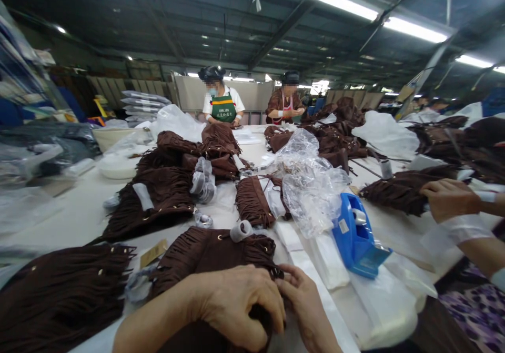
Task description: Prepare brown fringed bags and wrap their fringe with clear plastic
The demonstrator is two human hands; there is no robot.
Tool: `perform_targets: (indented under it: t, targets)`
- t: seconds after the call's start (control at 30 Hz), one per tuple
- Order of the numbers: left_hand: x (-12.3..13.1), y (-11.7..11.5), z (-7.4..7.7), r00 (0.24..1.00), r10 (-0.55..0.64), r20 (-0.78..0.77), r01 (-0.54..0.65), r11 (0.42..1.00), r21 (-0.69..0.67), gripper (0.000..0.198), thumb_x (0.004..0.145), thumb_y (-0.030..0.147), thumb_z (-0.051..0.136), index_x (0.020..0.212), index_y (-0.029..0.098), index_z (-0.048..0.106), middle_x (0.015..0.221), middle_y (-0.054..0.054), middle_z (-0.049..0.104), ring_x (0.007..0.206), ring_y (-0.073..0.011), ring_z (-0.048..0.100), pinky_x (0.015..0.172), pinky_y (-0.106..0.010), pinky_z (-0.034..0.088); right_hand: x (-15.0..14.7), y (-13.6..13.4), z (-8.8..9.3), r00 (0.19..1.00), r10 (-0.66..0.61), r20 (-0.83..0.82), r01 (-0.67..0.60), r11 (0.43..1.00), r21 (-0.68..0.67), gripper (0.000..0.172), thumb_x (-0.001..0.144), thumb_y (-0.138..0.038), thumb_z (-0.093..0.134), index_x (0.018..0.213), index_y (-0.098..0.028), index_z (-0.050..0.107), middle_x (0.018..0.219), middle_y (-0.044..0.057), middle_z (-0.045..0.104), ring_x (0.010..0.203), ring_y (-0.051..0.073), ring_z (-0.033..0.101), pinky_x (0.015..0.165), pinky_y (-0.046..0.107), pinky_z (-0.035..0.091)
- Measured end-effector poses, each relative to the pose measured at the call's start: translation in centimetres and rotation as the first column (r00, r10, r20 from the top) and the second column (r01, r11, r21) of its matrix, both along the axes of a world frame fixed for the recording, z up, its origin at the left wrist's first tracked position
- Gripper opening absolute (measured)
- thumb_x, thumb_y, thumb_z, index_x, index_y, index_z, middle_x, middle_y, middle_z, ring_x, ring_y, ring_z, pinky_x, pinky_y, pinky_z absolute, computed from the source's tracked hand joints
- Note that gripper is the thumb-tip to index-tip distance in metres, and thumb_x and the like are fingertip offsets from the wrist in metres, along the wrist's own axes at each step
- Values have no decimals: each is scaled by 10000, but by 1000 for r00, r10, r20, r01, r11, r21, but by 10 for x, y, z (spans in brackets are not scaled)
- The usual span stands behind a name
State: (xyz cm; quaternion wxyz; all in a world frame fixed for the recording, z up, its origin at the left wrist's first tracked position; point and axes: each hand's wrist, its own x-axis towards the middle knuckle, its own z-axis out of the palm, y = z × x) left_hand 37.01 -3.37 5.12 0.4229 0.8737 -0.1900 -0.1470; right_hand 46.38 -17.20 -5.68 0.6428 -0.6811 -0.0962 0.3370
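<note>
Lower left: one brown bag [67, 290], fringed, without wrapping. Left of centre: a second bag [168, 184], a white strip [142, 196] lying on it, seemingly part done. Lower centre, nearest the person: the work bag [213, 245], brown, fringed, a white roll [240, 231] at its top edge; judged part done, as it lies outside any sleeve. Left hand [239, 300]: curled over the work bag, fingers bent; whether they pinch cannot be told. Right hand [302, 296], just beside: thumb and finger pressed together, apparently pinching the bag's dark edge. Upper right of centre: further bags [341, 142], heaped, probably outstanding. Right edge: a co-worker's hand [453, 198] at another bag [406, 187]. Containers, from left: pale bin [106, 140], clear film against it; white dish [116, 170], contents not discernible; packets [144, 106], stacked, contents hidden; clear sack [311, 195], crumpled, contents indistinct; blue dispenser [355, 248], holding tape [358, 216]; sleeves [382, 300], lower right, flat, contents not made out.
</note>
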Motion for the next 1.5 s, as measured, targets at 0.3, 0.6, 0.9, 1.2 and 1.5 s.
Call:
perform_targets:
  t: [0.3,0.6,0.9,1.2,1.5]
  targets:
    - [49,8,-6,925,356,132,-380,878,291,337,694,36,479,985,115,630,985,-130,660,902,-258,601,779,-312,452,3,-10,9,746,-188,639,85,978,188,193,713,-277,663,896,-225,695,743,10,629,684,162,568,637,276,472]
    - [54,4,-20,834,541,105,-551,812,193,276,743,112,411,794,148,680,775,-69,670,758,-211,606,702,-277,442,-13,8,9,870,-333,363,221,922,317,283,703,-343,693,961,-232,662,934,33,679,852,186,623,713,283,506]
    - [51,14,-25,725,688,32,-687,725,-38,225,726,138,409,731,140,634,702,-7,611,695,-153,550,627,-224,407,-18,17,18,982,-185,41,161,929,333,454,589,-403,787,967,-183,664,707,11,682,638,152,594,583,244,447]
    - [54,22,-30,606,795,-29,-790,598,-139,189,753,120,386,698,170,559,660,16,535,699,-148,517,659,-231,403,-27,18,28,982,2,-188,91,871,484,323,527,-377,837,585,-177,591,460,-65,476,452,50,369,474,179,256]
    - [44,23,-18,721,636,-275,-692,683,-234,131,655,153,425,697,140,548,580,27,466,510,-100,409,487,-209,324,-22,15,22,960,-181,-215,259,863,434,293,578,-387,819,695,-205,621,532,-67,522,440,52,350,437,183,252]
